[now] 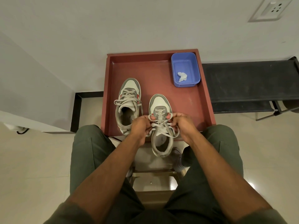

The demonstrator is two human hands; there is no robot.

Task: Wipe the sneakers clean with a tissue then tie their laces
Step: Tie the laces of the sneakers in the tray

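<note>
Here both hands' fingers (149, 118) pinch sneaker laces (159, 125) above red tray (155, 73), white wall (145, 21) behind.

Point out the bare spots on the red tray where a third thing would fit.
Red tray: free along the far wall, between the left sneaker's toe and the blue tub; also right of the right sneaker, below the tub. Crowded at the near edge, where the left hand and right hand work the laces.
</note>
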